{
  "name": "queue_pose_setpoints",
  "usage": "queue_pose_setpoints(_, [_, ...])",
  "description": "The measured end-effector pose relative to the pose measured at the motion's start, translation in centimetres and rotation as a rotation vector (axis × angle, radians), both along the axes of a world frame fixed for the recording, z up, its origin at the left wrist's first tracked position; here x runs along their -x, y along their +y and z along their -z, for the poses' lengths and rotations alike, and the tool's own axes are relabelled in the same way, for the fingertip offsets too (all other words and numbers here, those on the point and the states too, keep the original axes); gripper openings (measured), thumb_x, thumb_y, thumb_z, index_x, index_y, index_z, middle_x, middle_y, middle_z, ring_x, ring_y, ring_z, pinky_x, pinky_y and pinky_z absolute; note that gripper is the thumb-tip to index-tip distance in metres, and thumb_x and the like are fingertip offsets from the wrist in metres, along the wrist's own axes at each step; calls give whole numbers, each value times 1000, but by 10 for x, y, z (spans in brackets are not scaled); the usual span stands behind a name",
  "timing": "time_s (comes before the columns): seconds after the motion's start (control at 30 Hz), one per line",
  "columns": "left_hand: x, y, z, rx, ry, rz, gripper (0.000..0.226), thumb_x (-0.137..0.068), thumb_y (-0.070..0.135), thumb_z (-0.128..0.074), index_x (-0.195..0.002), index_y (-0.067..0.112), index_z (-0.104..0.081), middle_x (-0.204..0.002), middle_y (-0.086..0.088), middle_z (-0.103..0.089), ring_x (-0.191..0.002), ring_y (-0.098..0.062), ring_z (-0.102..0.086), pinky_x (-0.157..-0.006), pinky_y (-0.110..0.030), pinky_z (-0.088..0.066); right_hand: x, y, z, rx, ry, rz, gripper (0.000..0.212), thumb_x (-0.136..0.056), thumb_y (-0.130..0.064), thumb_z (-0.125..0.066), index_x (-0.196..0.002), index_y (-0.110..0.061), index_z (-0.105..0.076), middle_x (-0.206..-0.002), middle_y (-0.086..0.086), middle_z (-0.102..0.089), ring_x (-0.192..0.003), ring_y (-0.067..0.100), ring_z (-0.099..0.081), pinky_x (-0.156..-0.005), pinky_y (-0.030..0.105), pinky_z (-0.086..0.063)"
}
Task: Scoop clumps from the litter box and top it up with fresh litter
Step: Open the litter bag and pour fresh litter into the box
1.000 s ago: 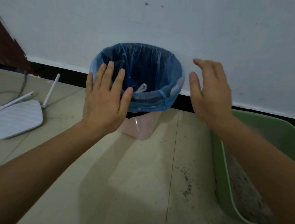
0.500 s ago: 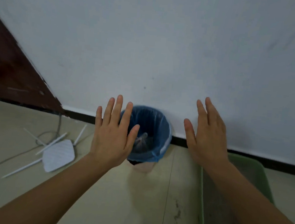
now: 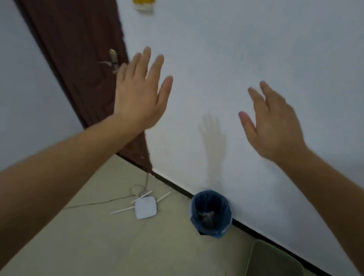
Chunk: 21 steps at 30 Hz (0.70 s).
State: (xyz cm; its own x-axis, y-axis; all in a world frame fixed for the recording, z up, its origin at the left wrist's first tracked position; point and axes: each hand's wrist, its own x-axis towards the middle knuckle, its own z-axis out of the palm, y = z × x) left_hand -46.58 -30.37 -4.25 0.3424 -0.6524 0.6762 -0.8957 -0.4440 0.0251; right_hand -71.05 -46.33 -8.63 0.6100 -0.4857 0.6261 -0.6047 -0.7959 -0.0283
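Here, left hand point(image 3: 139, 94) and right hand point(image 3: 272, 126) raised, fingers straight, slightly apart, holding nothing

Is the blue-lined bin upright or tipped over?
Upright: the bin stands on the floor by the wall, its open mouth facing up, with some rubbish visible inside.

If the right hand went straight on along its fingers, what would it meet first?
Likely the white wall: the open right hand points up at it, nothing visible between; depth unclear.
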Motion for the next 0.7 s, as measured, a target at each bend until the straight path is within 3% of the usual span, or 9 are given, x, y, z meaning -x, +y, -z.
queue_pose_setpoints(0.1, [-4, 63, -66, 13, -14, -110, 60, -102, 48, -21, -150, 15, -32, -158, -14, -26, -144, -33, -25, -117, -51, -19, -23, 41, -75, 57, -15, -84, 60, -101, -43, -38, -149, -7, -35, -153, 22, -34, -136, 41, -38, -107, 53, -35])
queue_pose_setpoints(0.2, [-1, 133, -80, 30, -36, -249, 60, -101, 49, -21, -150, 16, -33, -158, -13, -27, -144, -32, -26, -116, -50, -20, -51, 77, -101, 16, -131, -218, 57, -102, -40, -42, -149, -10, -35, -155, 18, -33, -140, 36, -33, -110, 50, -32])
queue_pose_setpoints(0.3, [11, 206, -60, -62, 62, -410, 65, -98, 53, -17, -150, 17, -30, -159, -12, -24, -144, -33, -25, -116, -51, -19, -92, 120, -94, -143, -191, -328, 57, -101, -41, -41, -149, -10, -34, -155, 16, -32, -142, 34, -31, -113, 50, -30])
queue_pose_setpoints(0.43, [0, 294, -41, -240, 102, -598, 65, -99, 54, -11, -154, 19, -18, -162, -10, -13, -149, -29, -12, -119, -52, -12, -157, 191, -71, -212, -101, -507, 59, -100, -43, -42, -148, -9, -36, -154, 17, -34, -141, 34, -33, -113, 51, -33])
queue_pose_setpoints(0.7, [-84, 494, -23, -169, 143, -942, 68, -98, 55, -14, -153, 17, -24, -161, -13, -17, -147, -33, -17, -118, -53, -17, -341, 394, -64, -163, 59, -835, 65, -101, -51, -35, -153, -14, -28, -160, 16, -24, -146, 32, -24, -116, 47, -25])
